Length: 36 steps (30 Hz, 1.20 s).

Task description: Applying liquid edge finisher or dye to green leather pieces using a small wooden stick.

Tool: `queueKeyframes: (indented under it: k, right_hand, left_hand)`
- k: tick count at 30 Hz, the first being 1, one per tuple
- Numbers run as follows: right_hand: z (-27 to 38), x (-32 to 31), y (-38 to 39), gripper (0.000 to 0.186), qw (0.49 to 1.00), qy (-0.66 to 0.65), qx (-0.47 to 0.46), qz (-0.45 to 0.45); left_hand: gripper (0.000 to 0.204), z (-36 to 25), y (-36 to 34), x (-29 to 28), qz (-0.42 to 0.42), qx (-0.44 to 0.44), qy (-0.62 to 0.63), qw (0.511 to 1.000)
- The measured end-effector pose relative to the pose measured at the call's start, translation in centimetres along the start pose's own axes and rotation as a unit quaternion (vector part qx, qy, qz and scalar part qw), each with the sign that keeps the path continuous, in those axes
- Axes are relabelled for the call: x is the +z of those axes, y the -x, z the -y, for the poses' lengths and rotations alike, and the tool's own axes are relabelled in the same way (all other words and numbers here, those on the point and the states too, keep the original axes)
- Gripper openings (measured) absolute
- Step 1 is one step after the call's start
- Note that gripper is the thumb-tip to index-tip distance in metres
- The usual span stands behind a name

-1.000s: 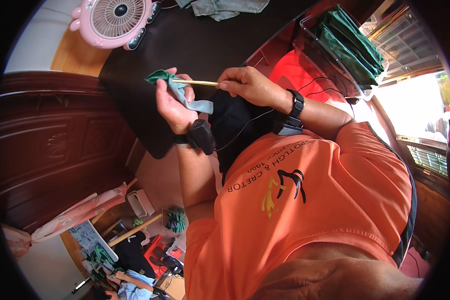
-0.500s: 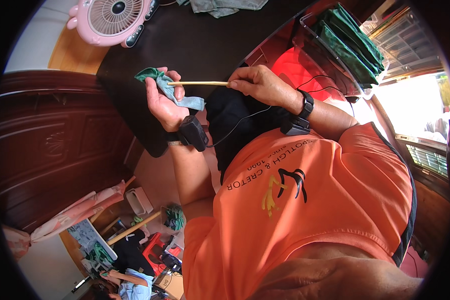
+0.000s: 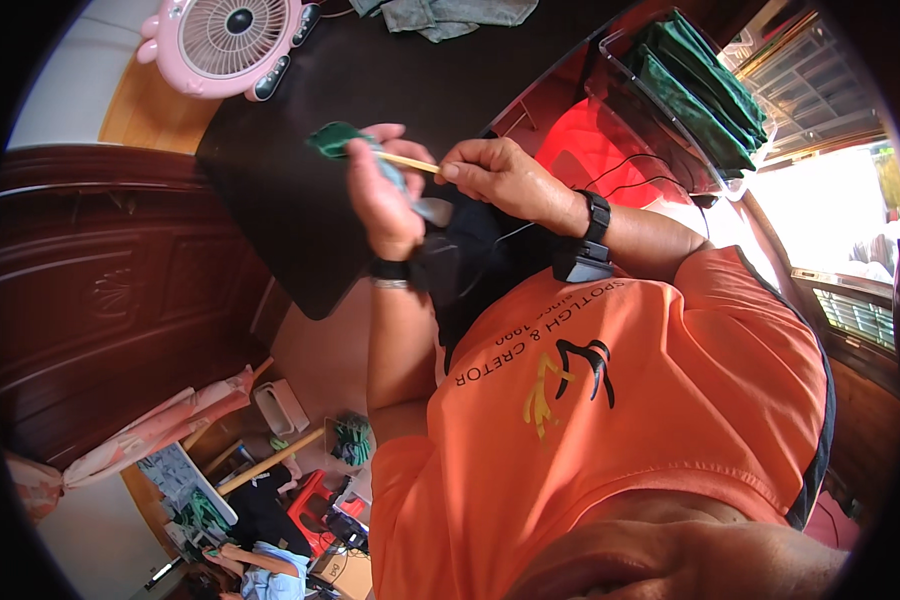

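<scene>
My left hand, blurred and palm inward, is closed round a small fabric piece, with a dark green part sticking out at the top and a pale blue strip hanging below. A thin pale wooden stick runs from this fabric to my right hand, whose thumb and fingers pinch its right end. Both hands are raised over my dark-clothed lap, beside a black tabletop.
A pink fan and grey fabric lie along the back. A clear bin of green fabric stands right, above a red object and cables. A co-worker in light blue is at lower left.
Since half a second ago my left hand has swung right and turned inward with the fabric. My right hand has shifted slightly left, and less of the stick shows between them.
</scene>
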State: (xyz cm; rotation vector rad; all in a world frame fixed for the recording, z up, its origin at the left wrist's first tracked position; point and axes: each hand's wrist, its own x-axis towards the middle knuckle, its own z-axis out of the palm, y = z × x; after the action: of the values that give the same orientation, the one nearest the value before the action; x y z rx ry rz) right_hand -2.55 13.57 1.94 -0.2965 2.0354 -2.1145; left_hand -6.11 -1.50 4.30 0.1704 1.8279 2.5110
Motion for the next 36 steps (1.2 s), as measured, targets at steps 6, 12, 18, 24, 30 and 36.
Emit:
queueKeyframes:
  k: [6,12,18,24,30,36]
  right_hand:
    - [0.9,-0.2,-0.5,0.024,0.998,-0.059,0.035,0.008]
    - [0.3,-0.6,0.1,0.023,1.0,0.009,0.012,0.02]
    - [1.7,0.0,0.3,0.023,0.956,-0.257,0.129,0.057]
    - [1.5,-2.2,0.8,0.017,0.982,0.142,-0.077,-0.097]
    - [1.3,-3.0,1.2,0.015,0.955,0.228,-0.163,-0.1]
    - [-0.6,-2.4,1.6,0.017,0.989,0.112,-0.078,-0.056]
  left_hand:
    - [0.056,0.6,1.0,0.3,-0.015,0.021,0.013,1.0]
    - [0.055,-0.4,0.4,-0.2,-0.097,0.061,0.027,0.993]
    - [0.042,2.1,1.8,1.3,-0.035,0.062,0.027,0.997]
    - [0.045,-1.6,0.5,0.5,-0.087,0.116,0.027,0.989]
    - [0.029,-3.1,-0.1,-2.9,-0.035,0.045,0.021,0.998]
    - [0.026,-2.6,0.1,-0.5,-0.136,0.072,0.098,0.983]
